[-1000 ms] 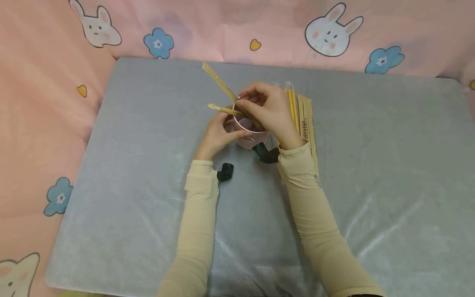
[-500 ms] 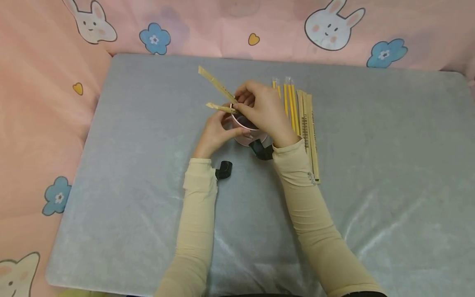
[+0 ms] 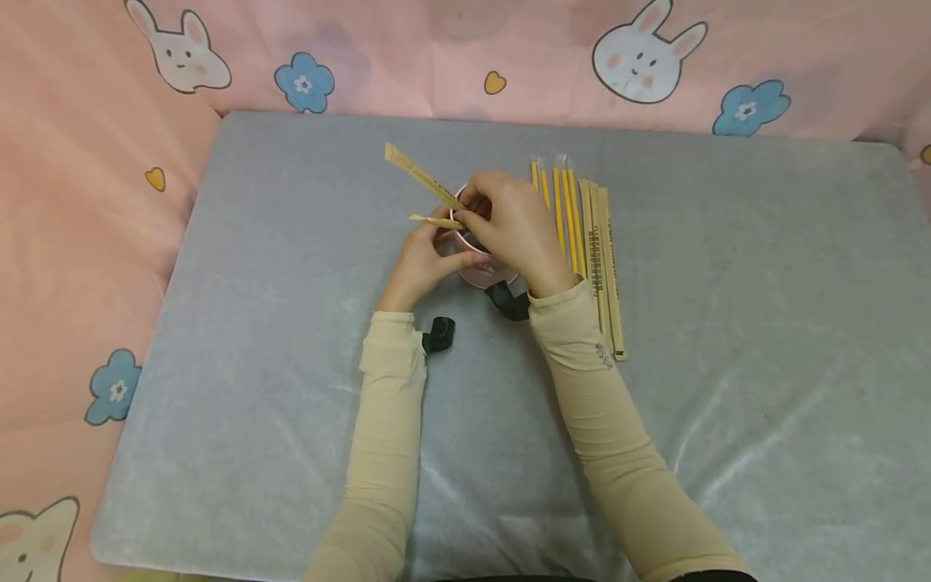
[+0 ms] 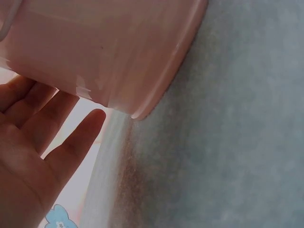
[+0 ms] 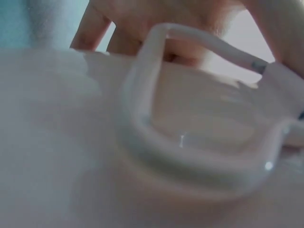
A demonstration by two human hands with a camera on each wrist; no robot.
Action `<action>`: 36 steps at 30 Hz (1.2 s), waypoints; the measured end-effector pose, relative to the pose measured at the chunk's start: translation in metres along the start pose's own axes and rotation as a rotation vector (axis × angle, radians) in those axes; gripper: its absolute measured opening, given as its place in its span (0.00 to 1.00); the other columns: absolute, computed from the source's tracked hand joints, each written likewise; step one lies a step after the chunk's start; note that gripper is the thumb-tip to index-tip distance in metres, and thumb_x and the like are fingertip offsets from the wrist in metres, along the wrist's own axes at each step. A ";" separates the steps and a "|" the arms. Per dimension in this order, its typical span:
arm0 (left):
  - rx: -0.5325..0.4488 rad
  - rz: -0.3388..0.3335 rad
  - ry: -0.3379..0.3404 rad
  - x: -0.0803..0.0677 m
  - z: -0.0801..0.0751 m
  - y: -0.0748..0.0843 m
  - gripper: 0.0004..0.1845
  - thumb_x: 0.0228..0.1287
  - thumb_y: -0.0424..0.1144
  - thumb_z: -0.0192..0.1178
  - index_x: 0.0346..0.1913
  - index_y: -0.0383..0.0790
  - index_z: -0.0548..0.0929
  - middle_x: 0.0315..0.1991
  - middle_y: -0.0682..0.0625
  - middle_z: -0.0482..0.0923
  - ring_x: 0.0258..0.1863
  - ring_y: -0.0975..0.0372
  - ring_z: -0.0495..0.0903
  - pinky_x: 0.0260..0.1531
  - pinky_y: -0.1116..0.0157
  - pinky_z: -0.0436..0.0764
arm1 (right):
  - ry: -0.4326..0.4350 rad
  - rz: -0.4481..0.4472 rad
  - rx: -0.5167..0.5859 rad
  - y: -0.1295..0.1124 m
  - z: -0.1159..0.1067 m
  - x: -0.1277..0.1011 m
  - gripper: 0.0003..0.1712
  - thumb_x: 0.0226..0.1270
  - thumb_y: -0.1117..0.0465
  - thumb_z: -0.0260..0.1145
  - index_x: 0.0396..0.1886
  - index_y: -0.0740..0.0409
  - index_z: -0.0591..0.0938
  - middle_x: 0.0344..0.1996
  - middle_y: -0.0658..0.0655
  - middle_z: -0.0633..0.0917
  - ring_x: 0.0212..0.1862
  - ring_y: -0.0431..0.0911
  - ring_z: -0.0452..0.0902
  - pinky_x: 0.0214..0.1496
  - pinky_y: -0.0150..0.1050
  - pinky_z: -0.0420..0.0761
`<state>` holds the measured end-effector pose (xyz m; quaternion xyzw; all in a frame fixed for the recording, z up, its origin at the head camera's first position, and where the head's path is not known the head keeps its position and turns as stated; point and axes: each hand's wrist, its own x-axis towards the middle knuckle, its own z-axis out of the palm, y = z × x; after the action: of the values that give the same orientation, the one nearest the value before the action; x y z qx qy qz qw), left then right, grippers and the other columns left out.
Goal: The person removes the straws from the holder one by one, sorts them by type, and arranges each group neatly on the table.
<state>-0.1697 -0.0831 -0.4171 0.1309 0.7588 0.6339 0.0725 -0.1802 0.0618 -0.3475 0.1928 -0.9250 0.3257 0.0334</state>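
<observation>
1. Step in hand, as I judge it: paper-wrapped chopsticks are being stood in the pink cup. Two wrapped pairs already lean out of it toward the far left, and the right hand is at the rim settling the lower one.
2. The cup sits near the middle of the grey worktop. The rest of the supply, yellow straws in clear sleeves and more wrapped chopsticks, lies in a row just right of the cup.
3. Next move, by my reading: the right hand would need to let go without tipping the cup, then reach right for another piece from the row.
4. Left hand: fingers curve round the cup's left side, steadying it; the left wrist view shows the palm close against the cup wall.
5. Right hand: arched over the cup mouth, its grip closed to a fingertip pinch on the lower wrapped pair at the rim.
6. Both forearms wear cream sleeves.
</observation>
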 end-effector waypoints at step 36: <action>-0.035 0.038 0.003 0.002 0.002 0.001 0.42 0.44 0.42 0.69 0.65 0.30 0.67 0.62 0.38 0.69 0.60 0.54 0.70 0.60 0.64 0.70 | 0.190 -0.106 0.257 0.009 0.000 -0.010 0.08 0.59 0.64 0.70 0.34 0.65 0.82 0.30 0.58 0.82 0.29 0.45 0.79 0.33 0.34 0.79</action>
<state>-0.1707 -0.0810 -0.4166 0.1431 0.7450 0.6486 0.0614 -0.1741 0.0715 -0.3546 0.2126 -0.8569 0.4558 0.1127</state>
